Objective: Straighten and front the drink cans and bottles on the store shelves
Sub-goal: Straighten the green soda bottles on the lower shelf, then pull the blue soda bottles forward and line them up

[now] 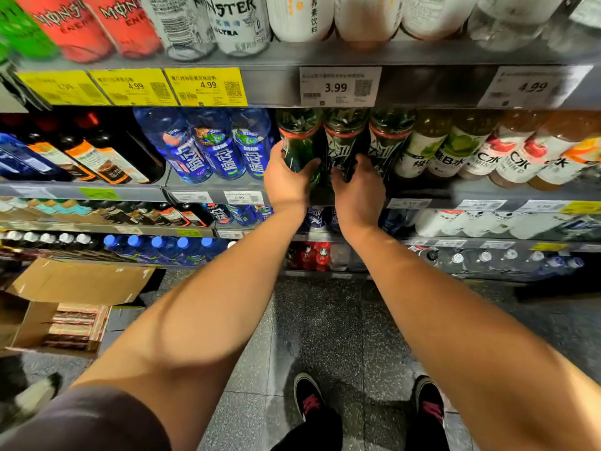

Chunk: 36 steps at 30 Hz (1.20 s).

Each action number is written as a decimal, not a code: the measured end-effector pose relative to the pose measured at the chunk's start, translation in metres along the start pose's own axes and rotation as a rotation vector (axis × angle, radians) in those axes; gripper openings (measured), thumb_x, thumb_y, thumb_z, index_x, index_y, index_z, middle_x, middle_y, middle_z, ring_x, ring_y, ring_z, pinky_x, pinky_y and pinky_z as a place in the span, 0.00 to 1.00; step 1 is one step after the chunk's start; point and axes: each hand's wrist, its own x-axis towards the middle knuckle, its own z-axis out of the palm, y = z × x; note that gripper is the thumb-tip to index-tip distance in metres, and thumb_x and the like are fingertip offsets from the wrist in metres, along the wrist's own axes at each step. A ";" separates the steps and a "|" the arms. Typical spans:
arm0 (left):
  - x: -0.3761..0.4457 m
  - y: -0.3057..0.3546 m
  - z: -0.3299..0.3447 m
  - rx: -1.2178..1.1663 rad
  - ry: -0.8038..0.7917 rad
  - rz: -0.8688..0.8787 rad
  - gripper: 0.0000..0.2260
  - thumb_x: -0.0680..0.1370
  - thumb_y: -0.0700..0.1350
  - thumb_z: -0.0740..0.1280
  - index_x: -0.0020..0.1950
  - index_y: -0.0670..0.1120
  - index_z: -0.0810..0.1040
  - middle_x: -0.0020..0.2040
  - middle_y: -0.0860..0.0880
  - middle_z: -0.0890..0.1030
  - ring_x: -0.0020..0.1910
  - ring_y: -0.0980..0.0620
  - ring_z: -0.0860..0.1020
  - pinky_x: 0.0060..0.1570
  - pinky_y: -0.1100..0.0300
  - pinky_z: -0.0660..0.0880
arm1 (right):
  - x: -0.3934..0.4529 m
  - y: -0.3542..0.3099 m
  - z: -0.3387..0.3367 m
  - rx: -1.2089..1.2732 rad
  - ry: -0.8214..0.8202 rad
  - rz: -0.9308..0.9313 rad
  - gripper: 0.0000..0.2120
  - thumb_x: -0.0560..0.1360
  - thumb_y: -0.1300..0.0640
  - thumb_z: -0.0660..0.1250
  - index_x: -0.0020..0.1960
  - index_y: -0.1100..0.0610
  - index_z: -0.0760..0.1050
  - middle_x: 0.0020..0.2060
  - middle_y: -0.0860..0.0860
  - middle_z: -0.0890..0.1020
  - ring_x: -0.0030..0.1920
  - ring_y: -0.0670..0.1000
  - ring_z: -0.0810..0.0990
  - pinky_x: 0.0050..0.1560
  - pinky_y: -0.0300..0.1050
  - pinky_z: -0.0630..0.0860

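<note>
Both hands reach to the second shelf from the top, under the white 3.99 price tag (338,86). The left hand (286,179) wraps its fingers and thumb round the lower body of the leftmost dark green bottle (297,138). The right hand (357,187) curls its fingers round the base of the middle green bottle (345,138). A third green bottle (388,141) stands just beside it, untouched. All three stand upright, long axis vertical, glossy plastic with red bands near the shoulder and white lettering facing the aisle. To their left stand translucent blue bottles (224,148); to their right, pale vitamin-water bottles (455,151). The metal shelf edge (195,190) is grey and smooth. An open cardboard box (65,307) sits on the speckled floor.
</note>
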 end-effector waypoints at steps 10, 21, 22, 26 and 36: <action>-0.009 -0.001 -0.029 -0.003 -0.090 -0.063 0.29 0.69 0.48 0.78 0.68 0.44 0.75 0.59 0.48 0.82 0.58 0.52 0.80 0.63 0.56 0.74 | -0.019 -0.023 -0.001 0.265 0.036 -0.004 0.16 0.75 0.51 0.70 0.57 0.59 0.74 0.50 0.55 0.81 0.51 0.55 0.79 0.47 0.49 0.76; 0.010 -0.030 -0.104 0.046 0.109 -0.119 0.24 0.74 0.47 0.75 0.67 0.42 0.74 0.57 0.46 0.79 0.44 0.58 0.75 0.47 0.72 0.70 | -0.046 -0.080 0.033 0.307 -0.237 -0.047 0.25 0.74 0.50 0.71 0.65 0.63 0.73 0.57 0.61 0.82 0.57 0.61 0.80 0.54 0.51 0.74; 0.017 -0.033 -0.108 0.029 0.100 -0.127 0.25 0.73 0.47 0.76 0.67 0.42 0.73 0.57 0.44 0.79 0.43 0.58 0.75 0.45 0.73 0.71 | -0.046 -0.085 0.038 0.264 -0.225 -0.028 0.26 0.75 0.48 0.71 0.66 0.63 0.73 0.57 0.61 0.81 0.57 0.61 0.79 0.54 0.50 0.72; 0.039 -0.050 -0.117 -0.043 0.035 -0.120 0.30 0.70 0.49 0.76 0.69 0.43 0.71 0.59 0.43 0.79 0.56 0.46 0.79 0.60 0.51 0.76 | -0.042 -0.105 0.061 0.155 -0.217 0.017 0.31 0.77 0.45 0.67 0.72 0.62 0.66 0.61 0.60 0.79 0.60 0.60 0.77 0.55 0.50 0.72; 0.068 -0.061 -0.120 -0.114 -0.068 -0.050 0.29 0.71 0.39 0.76 0.69 0.41 0.70 0.61 0.47 0.80 0.56 0.53 0.79 0.56 0.65 0.76 | -0.027 -0.127 0.107 0.165 -0.120 0.113 0.36 0.74 0.49 0.73 0.73 0.63 0.59 0.62 0.60 0.77 0.59 0.59 0.79 0.50 0.46 0.74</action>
